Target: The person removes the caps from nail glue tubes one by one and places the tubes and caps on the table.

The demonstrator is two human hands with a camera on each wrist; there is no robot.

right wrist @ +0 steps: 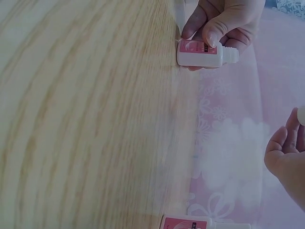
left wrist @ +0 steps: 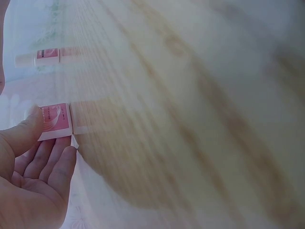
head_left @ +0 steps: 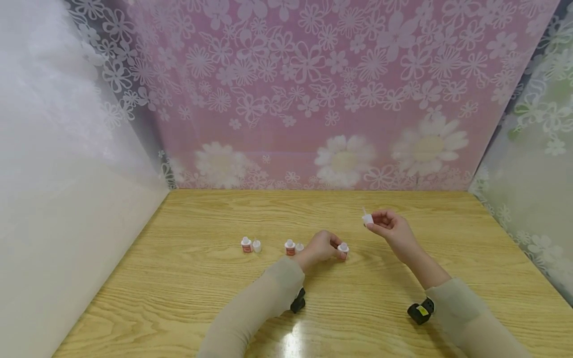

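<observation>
My left hand (head_left: 321, 246) grips a small white bottle (head_left: 343, 249) with a pink-red label, pinching it between thumb and fingers. It stands upright at the table surface, and the right wrist view shows its bare threaded neck. Raised off the table to the right, my right hand (head_left: 396, 234) pinches a white cap (head_left: 367, 219) with a thin stem pointing up. Left of my left hand are two more uncapped bottles, a middle bottle (head_left: 290, 247) and a left bottle (head_left: 246, 245). Beside them sit a partly hidden cap (head_left: 299, 247) and a second cap (head_left: 256, 246), stem up.
Another labelled bottle (right wrist: 185, 223) appears low in the right wrist view; the head view does not show it. The wood-grain table (head_left: 192, 298) meets a pink flowered backdrop (head_left: 286, 99) behind and pale sheets on both sides. Black wrist cameras hang under both sleeves.
</observation>
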